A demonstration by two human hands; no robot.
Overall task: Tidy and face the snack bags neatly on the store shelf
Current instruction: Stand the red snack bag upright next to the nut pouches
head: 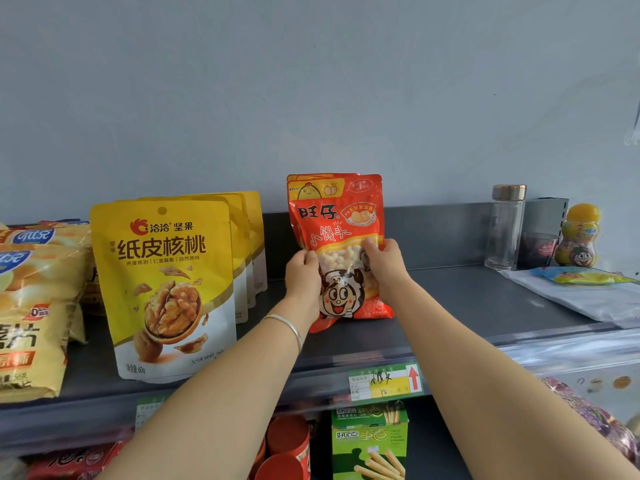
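A red snack bag (334,223) with a cartoon face stands upright on the grey shelf (467,306), front facing me, with at least one more red bag behind it. My left hand (302,275) grips its left edge and my right hand (382,259) grips its right edge, thumbs on the front. To the left stands a row of yellow walnut bags (166,282), front facing out. Yellow chip bags (31,299) lean at the far left.
A clear glass bottle (505,226) and a yellow jar (578,237) stand at the back right of the shelf, with a flat plastic packet (588,289) lying in front. A price tag (384,381) sits on the shelf rail. A green biscuit box (369,441) is on the shelf below.
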